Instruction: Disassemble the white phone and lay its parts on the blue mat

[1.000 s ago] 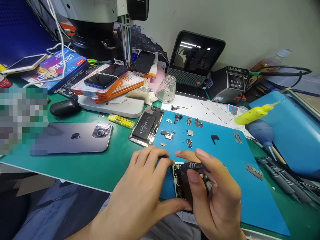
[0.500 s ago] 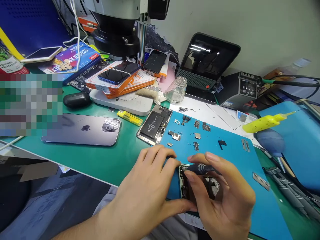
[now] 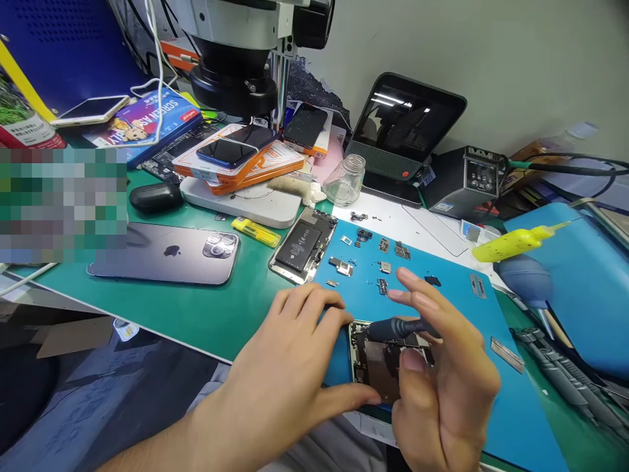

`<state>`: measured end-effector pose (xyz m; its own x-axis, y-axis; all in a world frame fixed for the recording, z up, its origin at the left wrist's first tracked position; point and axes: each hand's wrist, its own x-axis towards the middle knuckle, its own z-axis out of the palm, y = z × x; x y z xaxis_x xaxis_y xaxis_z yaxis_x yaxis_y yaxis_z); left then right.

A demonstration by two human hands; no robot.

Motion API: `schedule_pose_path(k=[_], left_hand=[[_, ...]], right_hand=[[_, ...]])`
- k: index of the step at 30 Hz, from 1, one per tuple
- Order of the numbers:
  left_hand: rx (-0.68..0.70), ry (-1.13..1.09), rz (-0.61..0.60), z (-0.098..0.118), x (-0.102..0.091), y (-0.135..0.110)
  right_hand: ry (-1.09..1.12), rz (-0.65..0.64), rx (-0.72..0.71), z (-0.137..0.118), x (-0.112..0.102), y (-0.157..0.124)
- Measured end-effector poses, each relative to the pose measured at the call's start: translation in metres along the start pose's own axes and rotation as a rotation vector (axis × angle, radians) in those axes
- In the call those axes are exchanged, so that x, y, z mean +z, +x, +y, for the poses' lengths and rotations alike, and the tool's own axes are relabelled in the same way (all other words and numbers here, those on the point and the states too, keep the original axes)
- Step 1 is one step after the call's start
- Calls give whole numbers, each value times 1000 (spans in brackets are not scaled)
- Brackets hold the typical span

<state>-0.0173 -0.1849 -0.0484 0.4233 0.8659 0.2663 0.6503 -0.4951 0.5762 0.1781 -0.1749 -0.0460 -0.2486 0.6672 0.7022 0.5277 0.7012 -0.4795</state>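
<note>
An opened phone housing [image 3: 386, 370] with bare inner parts lies at the front of the blue mat. My left hand [image 3: 289, 367] grips its left side, fingertips at the upper corner and thumb along the lower edge. In my right hand [image 3: 445, 387] is a dark screwdriver [image 3: 393, 329] with a ribbed grip, lying slantwise over the top part of the housing. The thumb is bent above the housing, and two fingers stretch up and left. The screwdriver's tip cannot be made out. Small metal parts [image 3: 341, 265] and a screen with a battery [image 3: 303, 246] lie beyond.
A purple-grey phone [image 3: 170, 252] and a yellow tool case [image 3: 255, 231] lie left. Behind stand a microscope [image 3: 233, 72], stacked boxes [image 3: 246, 177], a glass jar [image 3: 345, 180] and a tablet screen [image 3: 405, 121]. On the right are a yellow bottle [image 3: 514, 244], a blue blower [image 3: 525, 280] and tweezers [image 3: 565, 367].
My right thumb has come away from the screwdriver and moved down and right. The right fingers have risen and straightened, uncovering more of the housing. The left hand keeps its hold.
</note>
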Motion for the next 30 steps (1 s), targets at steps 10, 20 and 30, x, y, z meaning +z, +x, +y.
schedule_pose_path(k=[10,20,30], left_hand=[[-45,-107,32,-1,0,-1],[-49,-97,50,-1,2,-2],[-36,-107,63,-1,4,-2]], right_hand=[[-69,58,64,-2,0,-6],[-90,90,89,-6,1,-2],[148,241,257,-13,3,-2]])
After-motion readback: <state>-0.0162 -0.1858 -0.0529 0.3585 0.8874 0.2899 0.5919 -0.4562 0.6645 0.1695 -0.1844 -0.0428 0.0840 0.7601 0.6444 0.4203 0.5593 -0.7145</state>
